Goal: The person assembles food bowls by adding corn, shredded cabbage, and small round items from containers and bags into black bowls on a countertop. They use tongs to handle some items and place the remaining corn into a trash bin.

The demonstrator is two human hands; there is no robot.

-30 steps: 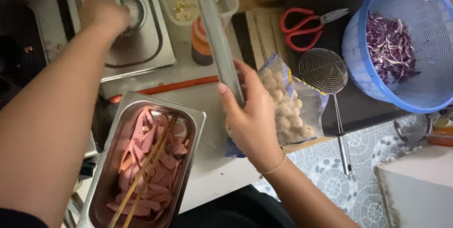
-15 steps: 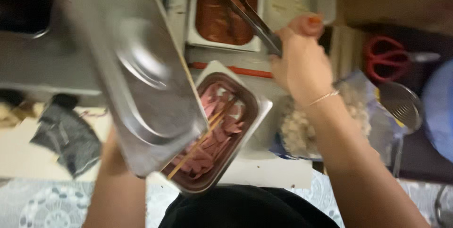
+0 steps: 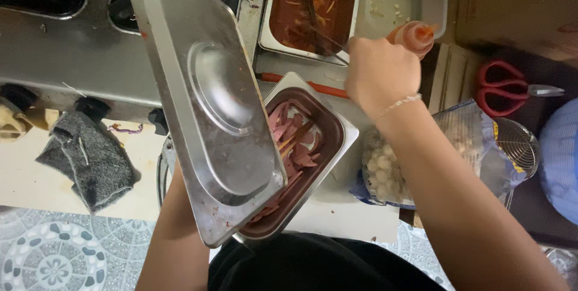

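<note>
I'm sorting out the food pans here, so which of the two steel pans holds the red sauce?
The rectangular steel pan at the top, beside the stove, where the right hand reaches with tongs. The nearer steel pan holds pink meat slices and wooden skewers.

It was a cooking place: steel food pans (image 3: 313, 146), a pan of red sauce (image 3: 310, 8), a wire skimmer (image 3: 518, 140) on the surface

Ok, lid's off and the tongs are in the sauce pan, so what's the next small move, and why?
Probably set the lid down on the counter to the left. The left hand, hidden beneath it, holds it tilted over the meat tray, covering half of it, while the right hand works tongs in the sauce pan.
</note>
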